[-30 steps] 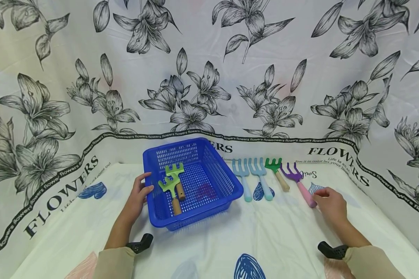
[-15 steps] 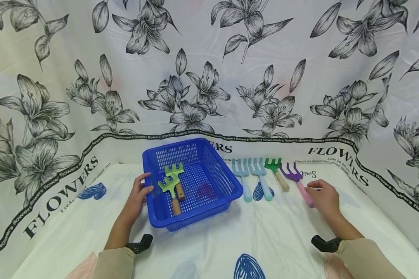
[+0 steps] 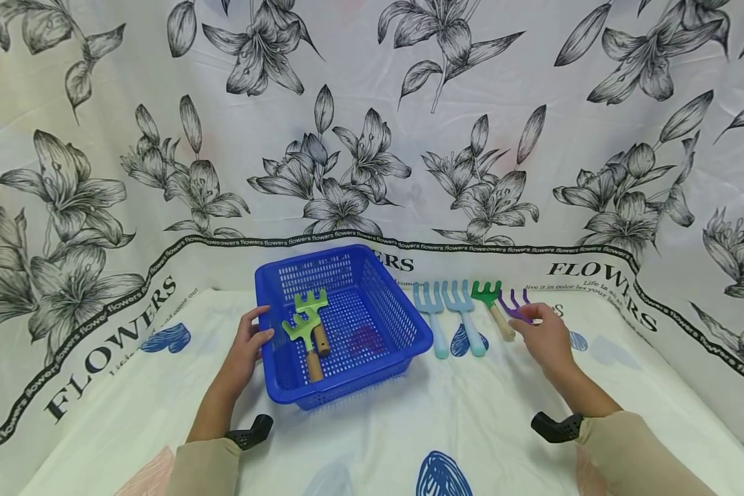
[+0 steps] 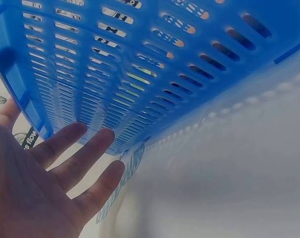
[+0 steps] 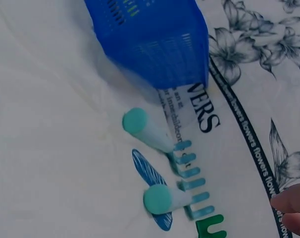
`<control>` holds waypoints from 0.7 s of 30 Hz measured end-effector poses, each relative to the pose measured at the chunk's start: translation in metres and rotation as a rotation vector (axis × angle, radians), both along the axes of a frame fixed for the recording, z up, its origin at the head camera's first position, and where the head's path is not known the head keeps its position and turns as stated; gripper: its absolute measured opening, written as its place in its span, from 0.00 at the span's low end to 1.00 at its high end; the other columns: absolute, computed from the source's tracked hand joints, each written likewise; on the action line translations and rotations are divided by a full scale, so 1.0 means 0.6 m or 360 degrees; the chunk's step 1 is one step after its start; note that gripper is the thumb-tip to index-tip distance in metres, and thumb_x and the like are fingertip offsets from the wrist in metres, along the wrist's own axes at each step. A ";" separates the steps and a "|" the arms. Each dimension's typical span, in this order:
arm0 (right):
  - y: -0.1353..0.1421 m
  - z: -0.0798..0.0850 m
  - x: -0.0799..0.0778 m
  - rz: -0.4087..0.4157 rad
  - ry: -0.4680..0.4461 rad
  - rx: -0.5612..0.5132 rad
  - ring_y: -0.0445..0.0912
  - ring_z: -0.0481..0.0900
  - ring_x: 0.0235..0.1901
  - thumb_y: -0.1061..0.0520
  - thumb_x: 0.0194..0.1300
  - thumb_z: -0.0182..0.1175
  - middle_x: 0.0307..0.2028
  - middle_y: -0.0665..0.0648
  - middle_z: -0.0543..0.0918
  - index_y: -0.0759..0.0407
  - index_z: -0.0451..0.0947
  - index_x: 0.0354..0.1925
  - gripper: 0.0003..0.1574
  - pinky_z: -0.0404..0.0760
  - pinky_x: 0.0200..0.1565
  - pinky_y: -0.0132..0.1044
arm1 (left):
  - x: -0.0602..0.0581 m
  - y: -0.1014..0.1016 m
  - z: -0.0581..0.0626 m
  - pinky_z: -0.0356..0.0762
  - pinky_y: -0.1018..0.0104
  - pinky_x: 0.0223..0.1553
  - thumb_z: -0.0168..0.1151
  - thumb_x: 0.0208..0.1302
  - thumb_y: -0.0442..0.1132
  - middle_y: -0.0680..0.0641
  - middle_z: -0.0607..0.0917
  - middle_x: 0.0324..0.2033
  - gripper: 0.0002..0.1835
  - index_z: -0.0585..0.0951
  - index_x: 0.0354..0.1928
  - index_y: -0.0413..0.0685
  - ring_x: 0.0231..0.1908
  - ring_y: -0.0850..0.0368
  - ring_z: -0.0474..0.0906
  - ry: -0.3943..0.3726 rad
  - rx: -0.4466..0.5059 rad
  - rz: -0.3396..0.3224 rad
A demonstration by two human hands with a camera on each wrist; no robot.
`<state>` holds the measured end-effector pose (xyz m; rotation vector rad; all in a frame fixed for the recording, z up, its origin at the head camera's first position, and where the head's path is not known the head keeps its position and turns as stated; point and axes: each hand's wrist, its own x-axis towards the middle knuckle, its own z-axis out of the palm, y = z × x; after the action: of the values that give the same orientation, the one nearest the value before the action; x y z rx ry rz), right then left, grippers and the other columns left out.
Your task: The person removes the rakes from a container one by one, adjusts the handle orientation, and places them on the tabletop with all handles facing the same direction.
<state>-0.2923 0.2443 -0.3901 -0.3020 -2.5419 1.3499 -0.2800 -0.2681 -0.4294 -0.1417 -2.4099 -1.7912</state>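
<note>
My left hand [image 3: 246, 341] holds the left rim of a blue plastic basket [image 3: 341, 394], fingertips over the edge; in the left wrist view its other fingers spread along the outer wall. Two light green hand rakes [image 3: 315, 344] with wooden handles lie inside the basket. My right hand [image 3: 544, 337] is over a purple hand rake [image 3: 513, 303], covering its pink handle, with its fingertips close to the wooden handle of a green hand rake [image 3: 486, 293]. In the right wrist view only the fingertips [image 5: 291, 204] show, with nothing visible between them.
Two light blue hand rakes [image 3: 429, 300] lie side by side between the basket and the green rake. A white patterned cloth [image 3: 372, 441] covers the table, and a flower-printed curtain [image 3: 483, 76] rises behind.
My right hand has moved left and away from me, from the end of the pink handle to over the rake's neck. The rakes lie where they were; my left hand stays on the basket.
</note>
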 end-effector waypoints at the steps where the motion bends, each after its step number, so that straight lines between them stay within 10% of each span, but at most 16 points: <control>1: -0.005 0.002 0.000 0.0025 -0.0001 -0.0016 0.57 0.75 0.45 0.55 0.67 0.61 0.55 0.67 0.73 0.64 0.69 0.58 0.25 0.79 0.38 0.38 | 0.000 0.000 0.000 0.60 0.34 0.59 0.44 0.74 0.49 0.31 0.58 0.69 0.31 0.49 0.74 0.57 0.65 0.31 0.62 -0.0002 0.0001 0.0001; 21: -0.095 0.039 0.005 0.0529 0.0014 0.0182 0.64 0.67 0.63 0.53 0.64 0.64 0.73 0.65 0.54 0.52 0.47 0.77 0.52 0.78 0.50 0.57 | 0.001 0.001 0.002 0.60 0.33 0.60 0.43 0.74 0.49 0.31 0.57 0.69 0.31 0.50 0.74 0.57 0.65 0.31 0.62 -0.0015 -0.0001 0.0007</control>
<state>-0.2892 0.1871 -0.3670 0.1550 -2.7362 1.2969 -0.2795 -0.2675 -0.4280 -0.1284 -2.4153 -1.7933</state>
